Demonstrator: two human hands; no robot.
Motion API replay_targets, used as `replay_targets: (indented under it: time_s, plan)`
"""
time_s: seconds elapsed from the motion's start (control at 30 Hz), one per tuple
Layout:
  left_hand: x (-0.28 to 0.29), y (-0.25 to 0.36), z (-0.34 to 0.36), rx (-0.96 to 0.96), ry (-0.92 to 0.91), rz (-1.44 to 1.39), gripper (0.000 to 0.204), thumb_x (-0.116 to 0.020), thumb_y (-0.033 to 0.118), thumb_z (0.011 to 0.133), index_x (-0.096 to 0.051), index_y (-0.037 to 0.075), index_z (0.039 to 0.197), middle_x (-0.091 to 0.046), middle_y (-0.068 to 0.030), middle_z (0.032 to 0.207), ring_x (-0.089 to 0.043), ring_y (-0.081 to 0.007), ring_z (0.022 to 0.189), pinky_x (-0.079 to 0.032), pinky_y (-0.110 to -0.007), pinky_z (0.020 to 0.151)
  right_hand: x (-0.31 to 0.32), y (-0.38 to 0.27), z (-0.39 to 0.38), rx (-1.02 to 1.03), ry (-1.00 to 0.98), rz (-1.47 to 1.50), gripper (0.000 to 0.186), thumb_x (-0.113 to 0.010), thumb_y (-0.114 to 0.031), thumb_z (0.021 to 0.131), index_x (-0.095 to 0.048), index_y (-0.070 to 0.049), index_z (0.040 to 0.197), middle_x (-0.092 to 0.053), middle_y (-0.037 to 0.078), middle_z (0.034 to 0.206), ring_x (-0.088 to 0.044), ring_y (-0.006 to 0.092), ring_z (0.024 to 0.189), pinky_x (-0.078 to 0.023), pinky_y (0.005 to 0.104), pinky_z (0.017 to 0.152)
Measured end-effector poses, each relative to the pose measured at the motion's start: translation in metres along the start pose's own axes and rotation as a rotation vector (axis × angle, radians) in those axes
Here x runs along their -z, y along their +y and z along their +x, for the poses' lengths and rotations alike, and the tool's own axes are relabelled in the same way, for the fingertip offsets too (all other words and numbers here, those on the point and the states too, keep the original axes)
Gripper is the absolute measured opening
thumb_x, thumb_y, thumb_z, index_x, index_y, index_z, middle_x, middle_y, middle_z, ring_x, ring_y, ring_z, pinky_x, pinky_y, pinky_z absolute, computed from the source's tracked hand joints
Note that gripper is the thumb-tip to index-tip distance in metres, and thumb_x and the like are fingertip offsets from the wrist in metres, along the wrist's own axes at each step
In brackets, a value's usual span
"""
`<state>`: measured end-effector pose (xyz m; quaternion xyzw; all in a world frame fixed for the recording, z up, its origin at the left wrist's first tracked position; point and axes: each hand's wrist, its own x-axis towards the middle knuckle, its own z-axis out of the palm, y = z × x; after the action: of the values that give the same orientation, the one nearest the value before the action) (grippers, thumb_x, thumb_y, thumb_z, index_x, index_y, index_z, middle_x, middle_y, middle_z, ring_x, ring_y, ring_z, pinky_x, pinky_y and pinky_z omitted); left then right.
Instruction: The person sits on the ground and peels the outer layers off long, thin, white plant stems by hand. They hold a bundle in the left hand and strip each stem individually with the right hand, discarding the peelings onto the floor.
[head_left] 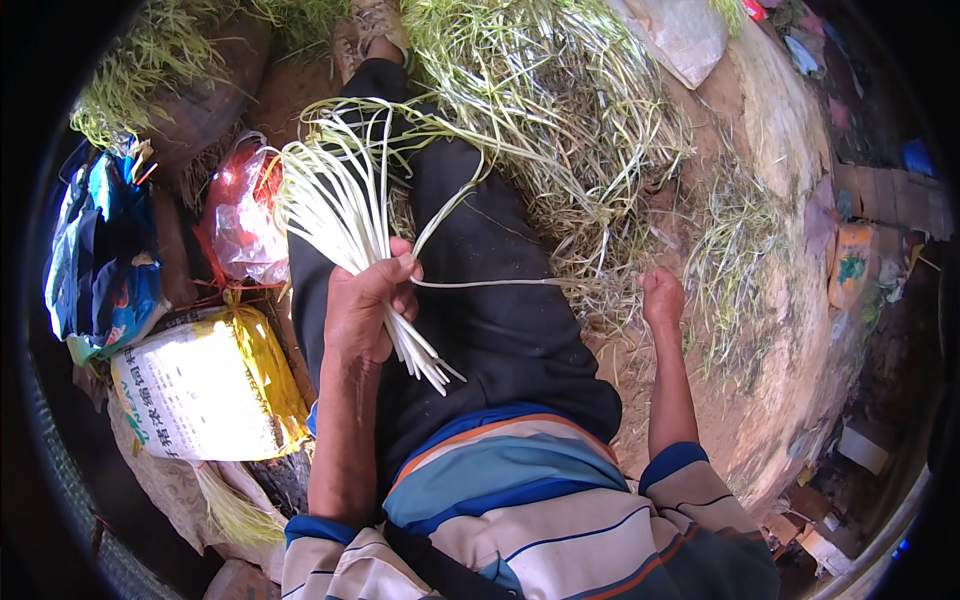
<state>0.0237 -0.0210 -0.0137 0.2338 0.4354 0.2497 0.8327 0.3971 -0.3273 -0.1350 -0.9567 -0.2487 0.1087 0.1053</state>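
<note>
Striped shirt (570, 545) sits below my left hand (366, 305), closed round pale stalks (345, 205); my right hand (661, 298), fisted, apparently pinches one strand (490, 283). I'd judge this stripping, next wanting a steady pull.

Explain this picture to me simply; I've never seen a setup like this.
There is no robot here, just a person's two bare hands. A wide fisheye camera worn on the head looks down, so edges bend and the person's own striped shirt and dark trousers show. The left hand grips a bundle of long white-and-green stalks. A thin strand stretches from it toward the right hand, which is curled closed; whether it grips the end is hard to tell. On the earthen ground ahead lies a loose heap of green and straw-coloured stalks.
</note>
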Motion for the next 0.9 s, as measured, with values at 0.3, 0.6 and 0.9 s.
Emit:
replay_targets:
  time_s: [0.3, 0.6, 0.9]
  plan:
    - [0.005, -0.002, 0.0, -0.029, -0.02, 0.023, 0.024, -0.073, 0.008, 0.093, -0.063, 0.001, 0.115, -0.069, -0.0083, 0.084, -0.052, -0.0085, 0.053, -0.046, -0.025, 0.048, 0.015, -0.112, -0.012, 0.147, -0.126, 0.552, 0.041, -0.073, -0.013, 0.092, -0.069, -0.004, 0.132, -0.066, 0.01, 0.089, -0.065, 0.023, 0.081, -0.054, 0.0375, 0.08]
    - [0.004, -0.008, 0.001, -0.031, 0.01, 0.058, 0.024, -0.073, 0.007, 0.09, -0.065, 0.002, 0.112, -0.07, -0.0086, 0.079, -0.054, -0.0117, 0.05, -0.046, -0.026, 0.047, 0.028, -0.3, -0.048, 0.365, -0.547, 0.848, 0.027, -0.073, -0.02, 0.099, -0.07, 0.0, 0.116, -0.064, 0.003, 0.085, -0.063, 0.0114, 0.067, -0.052, 0.0277, 0.061]
    - [0.003, -0.008, 0.001, -0.023, -0.001, 0.141, 0.022, -0.074, 0.003, 0.086, -0.065, 0.002, 0.106, -0.068, -0.0092, 0.078, -0.055, -0.012, 0.051, -0.047, -0.026, 0.049, -0.007, -0.308, -0.054, -0.074, -0.874, 1.473, 0.018, -0.068, -0.025, 0.103, -0.067, -0.007, 0.099, -0.064, 0.001, 0.079, -0.061, 0.0075, 0.059, -0.052, 0.025, 0.049]
